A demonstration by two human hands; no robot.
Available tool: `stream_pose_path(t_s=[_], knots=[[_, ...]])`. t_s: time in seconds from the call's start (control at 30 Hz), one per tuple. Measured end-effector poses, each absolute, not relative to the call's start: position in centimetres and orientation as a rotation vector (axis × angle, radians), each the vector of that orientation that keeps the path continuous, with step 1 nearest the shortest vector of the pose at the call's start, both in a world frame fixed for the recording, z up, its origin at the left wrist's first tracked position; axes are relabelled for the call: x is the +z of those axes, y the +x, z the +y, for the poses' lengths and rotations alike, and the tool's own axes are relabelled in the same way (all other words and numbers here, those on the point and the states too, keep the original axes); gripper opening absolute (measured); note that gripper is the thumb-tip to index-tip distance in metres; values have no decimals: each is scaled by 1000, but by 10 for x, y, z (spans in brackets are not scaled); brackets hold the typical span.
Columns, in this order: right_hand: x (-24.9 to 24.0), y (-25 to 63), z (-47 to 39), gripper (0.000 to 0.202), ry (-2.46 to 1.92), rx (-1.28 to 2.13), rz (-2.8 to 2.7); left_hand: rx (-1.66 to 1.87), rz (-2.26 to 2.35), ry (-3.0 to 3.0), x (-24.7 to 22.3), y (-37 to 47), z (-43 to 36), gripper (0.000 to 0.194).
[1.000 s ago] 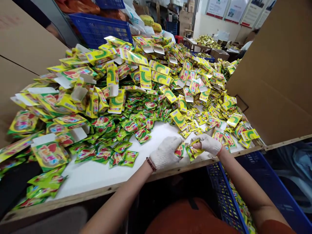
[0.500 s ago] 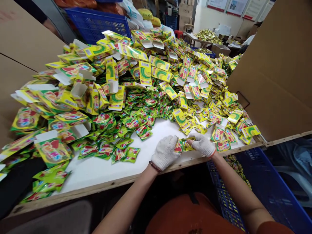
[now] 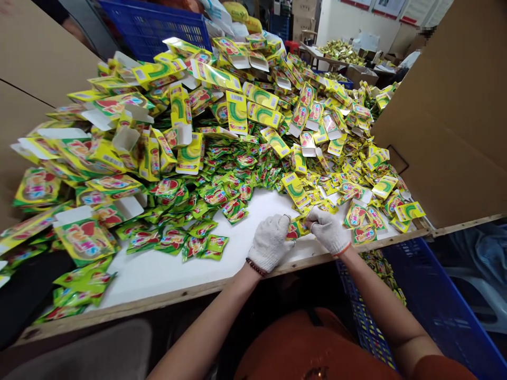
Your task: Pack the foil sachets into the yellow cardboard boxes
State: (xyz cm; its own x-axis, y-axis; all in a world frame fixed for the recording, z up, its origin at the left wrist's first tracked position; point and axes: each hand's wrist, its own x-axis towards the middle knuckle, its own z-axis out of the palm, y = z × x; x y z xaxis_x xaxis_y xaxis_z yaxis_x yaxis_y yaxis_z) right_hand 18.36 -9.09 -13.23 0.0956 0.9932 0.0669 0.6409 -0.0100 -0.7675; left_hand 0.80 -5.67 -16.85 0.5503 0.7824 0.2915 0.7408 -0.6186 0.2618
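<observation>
A small yellow-green printed box (image 3: 293, 231) lies sideways between my two gloved hands, just above the front edge of the white tabletop (image 3: 158, 274). My left hand (image 3: 270, 244) wraps around its left end. At the box's right end, the fingers of my right hand (image 3: 328, 231) are pinched together; whether a flap or a sachet is between them is hidden. Yellow sachets (image 3: 327, 207) and another yellow box (image 3: 295, 190) lie just beyond my hands. Green sachets (image 3: 206, 245) are spread to the left.
A large heap of open-ended boxes (image 3: 214, 76) covers the back of the table. Cardboard sheets stand at the left (image 3: 27, 63) and right (image 3: 447, 121). A blue crate (image 3: 443, 311) holding filled boxes is below the table's right edge. Another blue crate (image 3: 158, 31) stands behind.
The fingers of my right hand have closed in at the box's right end, covering more of it. My left hand keeps its hold. The camera view has shifted slightly.
</observation>
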Motion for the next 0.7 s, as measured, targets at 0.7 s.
stream_pose_path(t_s=[0.7], knots=[[-135,166,-95,21,-1455,706,-1455,965,880,1117,-170,-15,-72,55]])
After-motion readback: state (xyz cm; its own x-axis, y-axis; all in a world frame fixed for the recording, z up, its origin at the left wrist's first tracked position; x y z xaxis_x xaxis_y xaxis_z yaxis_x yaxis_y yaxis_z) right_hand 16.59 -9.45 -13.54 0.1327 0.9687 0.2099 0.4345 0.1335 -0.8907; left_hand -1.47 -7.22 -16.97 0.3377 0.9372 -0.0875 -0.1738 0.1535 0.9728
